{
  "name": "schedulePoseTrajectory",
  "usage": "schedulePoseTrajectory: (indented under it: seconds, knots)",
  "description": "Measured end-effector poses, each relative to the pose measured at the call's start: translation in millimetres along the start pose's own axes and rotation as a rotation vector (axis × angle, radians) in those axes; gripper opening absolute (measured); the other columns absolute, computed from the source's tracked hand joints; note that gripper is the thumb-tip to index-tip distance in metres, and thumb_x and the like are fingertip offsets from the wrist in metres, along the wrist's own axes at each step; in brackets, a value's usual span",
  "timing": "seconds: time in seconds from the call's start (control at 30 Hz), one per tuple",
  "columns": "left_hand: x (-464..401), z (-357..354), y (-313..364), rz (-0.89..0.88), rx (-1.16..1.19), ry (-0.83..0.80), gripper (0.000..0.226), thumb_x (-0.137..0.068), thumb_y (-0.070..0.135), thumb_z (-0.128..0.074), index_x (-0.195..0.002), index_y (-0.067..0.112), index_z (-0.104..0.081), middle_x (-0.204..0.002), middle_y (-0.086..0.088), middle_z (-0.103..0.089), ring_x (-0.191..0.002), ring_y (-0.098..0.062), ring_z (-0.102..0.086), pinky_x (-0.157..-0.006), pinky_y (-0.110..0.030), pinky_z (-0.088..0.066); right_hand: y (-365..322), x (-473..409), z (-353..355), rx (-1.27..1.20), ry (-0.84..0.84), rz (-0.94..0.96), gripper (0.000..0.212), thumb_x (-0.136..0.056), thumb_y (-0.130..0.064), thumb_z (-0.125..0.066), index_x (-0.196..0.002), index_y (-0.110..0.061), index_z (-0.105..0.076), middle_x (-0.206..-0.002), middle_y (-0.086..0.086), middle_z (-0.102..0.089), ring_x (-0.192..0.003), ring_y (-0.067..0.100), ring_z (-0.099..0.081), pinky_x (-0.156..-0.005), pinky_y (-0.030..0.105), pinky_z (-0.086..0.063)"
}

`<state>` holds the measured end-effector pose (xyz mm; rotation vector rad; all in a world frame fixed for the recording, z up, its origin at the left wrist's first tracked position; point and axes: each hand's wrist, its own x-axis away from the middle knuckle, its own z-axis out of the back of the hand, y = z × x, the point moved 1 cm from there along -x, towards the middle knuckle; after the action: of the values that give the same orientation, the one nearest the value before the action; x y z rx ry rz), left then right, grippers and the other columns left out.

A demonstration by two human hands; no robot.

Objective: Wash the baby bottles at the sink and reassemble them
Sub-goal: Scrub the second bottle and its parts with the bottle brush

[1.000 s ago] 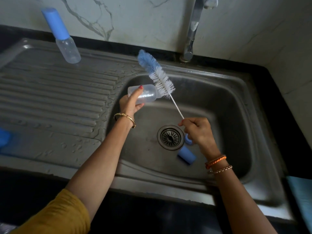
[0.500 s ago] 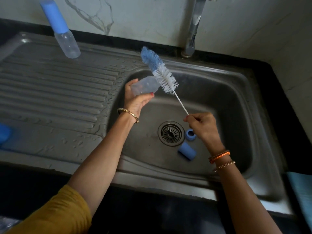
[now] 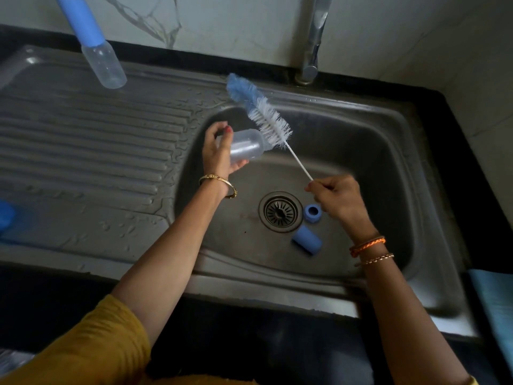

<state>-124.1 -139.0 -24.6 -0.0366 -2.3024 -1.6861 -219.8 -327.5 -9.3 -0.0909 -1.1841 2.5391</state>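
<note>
- Left grip curls round a clear bottle over the sink.
- Right grip pinches the brush wire, bristles outside the bottle's mouth.

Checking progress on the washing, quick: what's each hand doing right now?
Left hand: grips the clear bottle body.
Right hand: pinches the bottle brush by its thin white handle.

My right grip hides the brush handle's end. At nine o'clock, a blurred blue thing is cut by the edge; the tap is cropped at twelve.
</note>
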Motion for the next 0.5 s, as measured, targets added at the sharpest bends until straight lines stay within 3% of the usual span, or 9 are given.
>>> schedulePoseTrajectory:
  seconds: [0.1,0.17,0.27,0.4,0.47,0.5]
  knots:
    - [3.1,-3.5,-0.4,0.076,0.037,-0.137,0.005,-0.089,0.025,-0.06,-0.092,0.023,-0.056,-0.111,-0.001,-0.052,-0.098,-0.024,-0.059,-0.064,-0.028,-0.059,2.1,1.4,8.5,0.06,0.079,0.037,0.02,-0.087,-0.015,-0.059,-0.085,-0.002,-0.073,-0.059,0.011,-0.061,-0.052,0.012,-0.049,-0.057,0.028,-0.04]
    - [8.3,-10.4,-5.5,0.048,-0.065,-0.245,0.026,-0.081,0.006,-0.067,-0.092,0.023,-0.051,-0.106,0.003,-0.05,-0.095,-0.018,-0.057,-0.063,-0.022,-0.057,0.1,4.0,3.6,0.144,0.107,0.06,0.024,-0.089,-0.015,-0.057,-0.082,0.003,-0.071,-0.066,0.019,-0.064,-0.059,0.02,-0.052,-0.06,0.027,-0.039]
    - [10.2,-16.4,-10.1,0.013,-0.126,-0.143,0.048,-0.073,-0.013,-0.067,-0.104,0.018,-0.047,-0.107,0.001,-0.049,-0.091,-0.014,-0.055,-0.057,-0.02,-0.057,-4.5,6.4,-5.3,0.226,0.038,0.072,0.029,-0.09,-0.016,-0.056,-0.079,0.008,-0.068,-0.068,0.023,-0.059,-0.064,0.026,-0.051,-0.062,0.031,-0.039]
    - [3.1,-2.6,-3.3,0.1,0.07,0.031,0.041,-0.076,0.011,-0.074,-0.11,0.011,-0.052,-0.105,-0.008,-0.057,-0.067,-0.014,-0.065,-0.047,-0.02,-0.053,-3.0,3.1,1.9,0.167,-0.068,0.029,0.028,-0.088,-0.017,-0.057,-0.087,0.009,-0.068,-0.076,0.031,-0.061,-0.059,0.021,-0.047,-0.059,0.03,-0.04]
    - [-0.5,4.6,-2.8,0.155,0.066,0.092,0.044,-0.076,0.028,-0.075,-0.11,0.007,-0.057,-0.1,-0.012,-0.061,-0.058,-0.015,-0.067,-0.044,-0.018,-0.05,-0.7,2.0,6.7,0.068,-0.118,-0.028,0.028,-0.087,-0.015,-0.058,-0.087,0.012,-0.066,-0.066,0.026,-0.053,-0.05,0.014,-0.041,-0.048,0.022,-0.036]
    - [-1.4,6.9,-2.6,0.19,0.054,0.111,0.043,-0.075,0.036,-0.074,-0.105,0.008,-0.059,-0.099,-0.011,-0.062,-0.062,-0.016,-0.068,-0.045,-0.019,-0.051,-0.4,2.1,7.6,0.024,-0.129,-0.051,0.028,-0.086,-0.013,-0.058,-0.086,0.014,-0.066,-0.064,0.02,-0.05,-0.048,0.011,-0.038,-0.043,0.018,-0.033]
